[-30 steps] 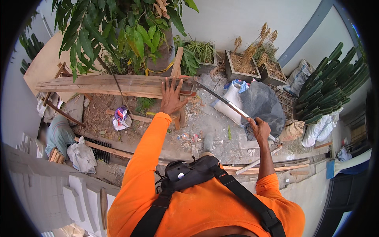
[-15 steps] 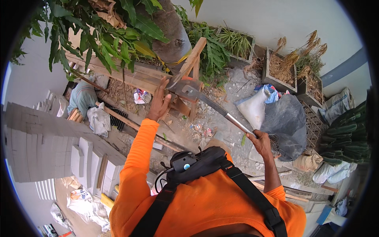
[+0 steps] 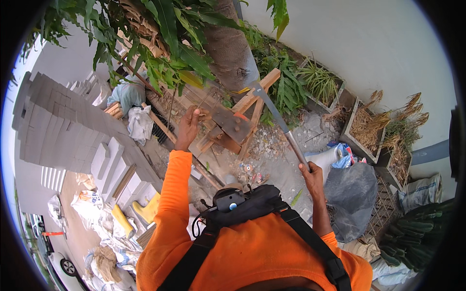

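My right hand (image 3: 311, 178) grips the silver tubular handle of a long-handled steel tool (image 3: 279, 115), flat and dark with a hooked head. That head is raised at the far end of a wooden stand, near an upright timber (image 3: 257, 91). Left of the stand, my left hand (image 3: 189, 124) is closed with thumb and fingertips together; what it pinches, if anything, is too small to make out. Beside it a dark plate with round pegs (image 3: 230, 123) lies on the wooden stand (image 3: 246, 145).
Behind the stand rises a tree trunk (image 3: 228, 48) with leafy branches hanging over the left. Planter boxes (image 3: 361, 131) and black plastic sheeting (image 3: 352, 199) are at the right. Stacked grey blocks (image 3: 63, 116) and yellow boots (image 3: 145, 208) stand to the left.
The tool's head has lifted off the pegged plate and swung away, up and to the right. My left hand has drawn back from beside the head and its fingers have curled in.
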Available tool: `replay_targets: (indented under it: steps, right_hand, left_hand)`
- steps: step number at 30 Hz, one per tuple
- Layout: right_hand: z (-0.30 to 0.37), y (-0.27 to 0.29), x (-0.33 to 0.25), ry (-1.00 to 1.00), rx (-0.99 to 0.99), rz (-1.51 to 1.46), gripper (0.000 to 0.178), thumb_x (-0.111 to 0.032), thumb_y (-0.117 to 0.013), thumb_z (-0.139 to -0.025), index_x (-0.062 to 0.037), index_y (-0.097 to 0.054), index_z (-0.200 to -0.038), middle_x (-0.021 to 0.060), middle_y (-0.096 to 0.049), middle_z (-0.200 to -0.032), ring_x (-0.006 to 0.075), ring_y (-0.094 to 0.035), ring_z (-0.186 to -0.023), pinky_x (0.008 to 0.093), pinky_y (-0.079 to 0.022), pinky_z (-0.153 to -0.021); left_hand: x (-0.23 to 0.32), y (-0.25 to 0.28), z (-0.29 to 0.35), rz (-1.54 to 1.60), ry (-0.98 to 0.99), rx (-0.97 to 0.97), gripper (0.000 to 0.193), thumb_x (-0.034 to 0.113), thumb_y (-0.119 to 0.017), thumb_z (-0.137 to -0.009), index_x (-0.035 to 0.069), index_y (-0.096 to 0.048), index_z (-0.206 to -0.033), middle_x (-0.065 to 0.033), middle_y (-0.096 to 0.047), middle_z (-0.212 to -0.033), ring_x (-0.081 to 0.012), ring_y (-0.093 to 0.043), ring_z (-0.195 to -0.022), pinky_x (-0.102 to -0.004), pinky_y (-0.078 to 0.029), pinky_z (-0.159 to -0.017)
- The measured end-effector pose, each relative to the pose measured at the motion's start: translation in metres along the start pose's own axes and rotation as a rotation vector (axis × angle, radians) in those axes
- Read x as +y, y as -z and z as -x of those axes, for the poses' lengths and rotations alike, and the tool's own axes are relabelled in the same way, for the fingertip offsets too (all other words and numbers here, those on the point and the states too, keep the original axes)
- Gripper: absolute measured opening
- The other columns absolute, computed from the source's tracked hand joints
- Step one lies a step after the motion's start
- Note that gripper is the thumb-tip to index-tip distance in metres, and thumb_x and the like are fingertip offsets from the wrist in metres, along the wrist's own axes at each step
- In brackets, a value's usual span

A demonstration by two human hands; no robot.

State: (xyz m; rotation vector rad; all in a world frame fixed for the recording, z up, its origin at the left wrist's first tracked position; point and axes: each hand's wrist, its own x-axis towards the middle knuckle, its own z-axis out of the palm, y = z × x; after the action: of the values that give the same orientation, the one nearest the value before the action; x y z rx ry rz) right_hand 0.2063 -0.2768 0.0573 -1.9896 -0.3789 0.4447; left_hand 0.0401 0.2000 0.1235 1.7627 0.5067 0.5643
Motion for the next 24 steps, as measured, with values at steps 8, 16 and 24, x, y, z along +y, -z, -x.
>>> replay_targets:
  steps: [8,16,24]
  right_hand:
    - [-0.046,-0.045,-0.067,-0.043,-0.181,-0.221,0.043,-0.041,-0.082,-0.09,-0.0025,-0.067,-0.079,-0.0063,-0.044,-0.063,0.0059,-0.037,-0.059,0.0297,-0.029,-0.051]
    - [-0.103,-0.13,-0.083,-0.014,-0.282,-0.114,0.043,-0.042,-0.082,-0.09,-0.0026,-0.069,-0.079,-0.0053,-0.049,-0.062,0.0071,-0.041,-0.058,0.0302,-0.033,-0.052]
    - [-0.113,-0.172,-0.089,-0.023,-0.389,-0.075,0.039,-0.038,-0.083,-0.089,0.0006,-0.074,-0.087,-0.0044,-0.049,-0.063,0.0073,-0.042,-0.06,0.031,-0.033,-0.053]
  left_hand:
    - [0.013,-0.023,0.078,0.339,0.357,-0.093,0.047,0.05,-0.051,-0.107,0.005,-0.06,-0.112,-0.0142,-0.073,-0.109,-0.0239,-0.076,-0.083,-0.0313,-0.06,-0.062]
    - [-0.046,-0.053,0.074,0.437,0.496,-0.046,0.036,0.037,-0.047,-0.112,0.003,-0.057,-0.109,-0.0171,-0.074,-0.099,-0.0266,-0.076,-0.08,-0.0337,-0.06,-0.062]
    - [-0.051,-0.051,0.071,0.385,0.601,0.003,0.04,0.037,-0.053,-0.109,-0.002,-0.058,-0.105,-0.0181,-0.074,-0.088,-0.0244,-0.075,-0.071,-0.0338,-0.06,-0.06]
